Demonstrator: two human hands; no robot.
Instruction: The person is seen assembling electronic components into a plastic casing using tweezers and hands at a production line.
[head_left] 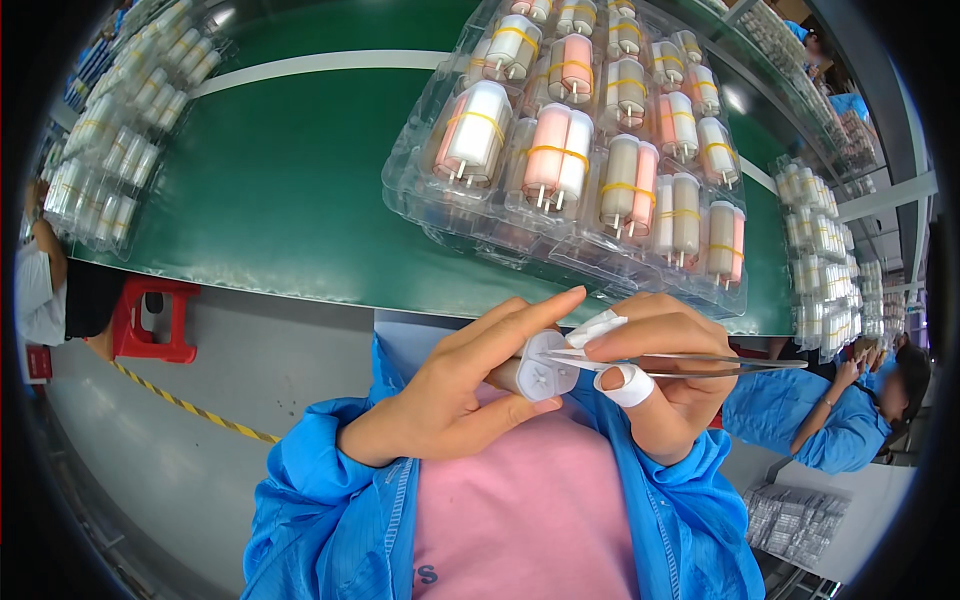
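My left hand (pixel 455 385) grips a pair of small plastic cylinders (pixel 543 375) between thumb and fingers, its pale end face turned up toward me. The index finger stretches out above it. Metal tweezers (pixel 690 366) are pinched in my right hand (pixel 670 375), with the tips at the end face of the cylinders. Whether the tips grip anything there is too small to tell. White tape wraps the thumb and a finger of my right hand. Both hands are in front of my chest, by the table's near edge.
Beyond my hands, a clear plastic tray (pixel 480 225) holds several white, pink and grey cylinder pairs with yellow bands. It rests on the green table (pixel 290 180). More filled trays stand at far left and right. A red stool (pixel 160 320) is at left; a co-worker in blue (pixel 825 415) sits at right.
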